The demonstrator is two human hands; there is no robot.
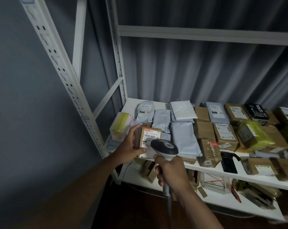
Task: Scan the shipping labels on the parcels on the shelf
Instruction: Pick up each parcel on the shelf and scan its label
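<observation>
My left hand (129,146) grips a small brown cardboard parcel (148,138) by its left side, tilted so its white shipping label (152,135) faces me. My right hand (170,172) holds the handle of a grey and white barcode scanner (164,147). The scanner's head sits just in front of the label's lower right corner and covers part of it. Its cable hangs down from my right fist. The parcel is held just above the front left of the white shelf (206,170).
The shelf carries several grey mailer bags (183,139) and brown boxes (225,133), a yellow-green wrapped parcel (254,136), a white and yellow box (121,126) at the left, and a black holder (229,161) at the front edge. A lower shelf holds more packages. White uprights stand left.
</observation>
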